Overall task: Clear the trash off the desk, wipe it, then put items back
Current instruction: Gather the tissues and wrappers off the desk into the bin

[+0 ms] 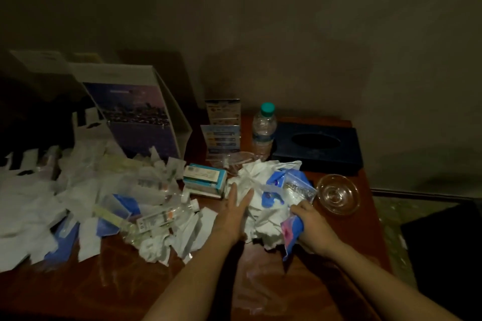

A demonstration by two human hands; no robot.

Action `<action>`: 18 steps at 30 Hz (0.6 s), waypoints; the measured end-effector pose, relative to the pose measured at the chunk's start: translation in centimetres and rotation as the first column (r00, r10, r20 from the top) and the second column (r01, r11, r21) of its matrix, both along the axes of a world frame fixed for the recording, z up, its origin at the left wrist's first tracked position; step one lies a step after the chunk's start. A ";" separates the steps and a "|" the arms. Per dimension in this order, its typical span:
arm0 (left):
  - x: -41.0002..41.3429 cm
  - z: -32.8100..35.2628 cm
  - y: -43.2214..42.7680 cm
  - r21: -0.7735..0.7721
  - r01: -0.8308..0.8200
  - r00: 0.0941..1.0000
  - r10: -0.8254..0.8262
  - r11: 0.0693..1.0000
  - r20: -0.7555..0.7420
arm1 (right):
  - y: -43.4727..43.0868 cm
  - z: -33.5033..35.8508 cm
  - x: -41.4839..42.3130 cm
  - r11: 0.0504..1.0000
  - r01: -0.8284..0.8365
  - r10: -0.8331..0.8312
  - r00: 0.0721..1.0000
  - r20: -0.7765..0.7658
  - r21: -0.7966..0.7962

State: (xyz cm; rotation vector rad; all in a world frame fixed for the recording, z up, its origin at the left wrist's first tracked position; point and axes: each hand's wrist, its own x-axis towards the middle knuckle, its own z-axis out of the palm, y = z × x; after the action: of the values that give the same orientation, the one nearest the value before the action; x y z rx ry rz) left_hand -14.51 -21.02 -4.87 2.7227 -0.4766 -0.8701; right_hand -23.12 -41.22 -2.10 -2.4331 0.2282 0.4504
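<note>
Trash sat heaped on the reddish wooden worktop: a crumpled white tissue pile tangled with blue plastic wrappers. My left hand lay flat-fingered against its left side; my right hand gripped the wrappers. I judged it light, soft and loose, best scooped from both sides.

The room was dim, and the upper part was in deep shadow. A plain greyish wall stood behind. The desk was of reddish-brown wood with a glossy top, and its far edge met this wall. At the right a pale speckled floor showed, with a dark shape on it, too dark to tell.
</note>
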 end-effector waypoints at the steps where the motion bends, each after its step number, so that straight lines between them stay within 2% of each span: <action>1: 0.2 -0.3 -0.5 -0.018 0.000 1.000 0.000 1.000 0.005 | -0.3 0.0 -0.2 1.000 0.004 -0.004 1.000 -0.020 -0.011; 4: 0.4 -0.9 -1.6 -0.047 0.009 1.000 -0.009 0.999 0.017 | -1.3 0.2 -0.4 0.998 0.023 -0.026 0.998 -0.058 -0.054; 8: 0.6 -0.8 -2.2 -0.059 0.013 0.999 -0.010 0.998 0.044 | -1.5 -0.1 0.6 0.993 -0.034 0.024 0.996 -0.086 -0.112; 10: 1.0 -1.3 -2.1 -0.097 0.062 0.994 -0.054 0.993 0.090 | -1.1 -0.8 1.4 0.991 -0.043 0.030 0.995 -0.094 -0.130; 12: 1.2 -2.0 -1.6 -0.074 0.135 0.987 -0.128 0.988 0.097 | -0.8 -1.7 2.3 0.990 -0.044 0.031 0.995 -0.100 -0.134; 13: 1.3 -2.5 -1.4 -0.070 0.149 0.980 -0.138 0.986 0.147 | -0.7 -2.1 2.6 0.989 -0.056 0.042 0.994 -0.102 -0.136; 16: 1.6 -3.3 -0.9 -0.129 0.042 0.993 -0.026 0.991 0.119 | -0.3 -2.7 3.2 0.988 -0.105 0.092 0.989 -0.114 -0.110; 18: 1.6 -3.1 -0.8 -0.192 -0.006 0.986 0.038 0.981 0.162 | 0.0 -2.9 3.2 0.993 -0.090 0.083 0.992 -0.096 -0.072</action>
State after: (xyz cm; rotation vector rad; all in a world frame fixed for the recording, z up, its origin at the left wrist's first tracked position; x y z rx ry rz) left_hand -12.95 -21.78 -7.98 2.6273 -0.5313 -0.5631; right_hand -19.92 -41.22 -5.01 -2.5068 0.1834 0.6039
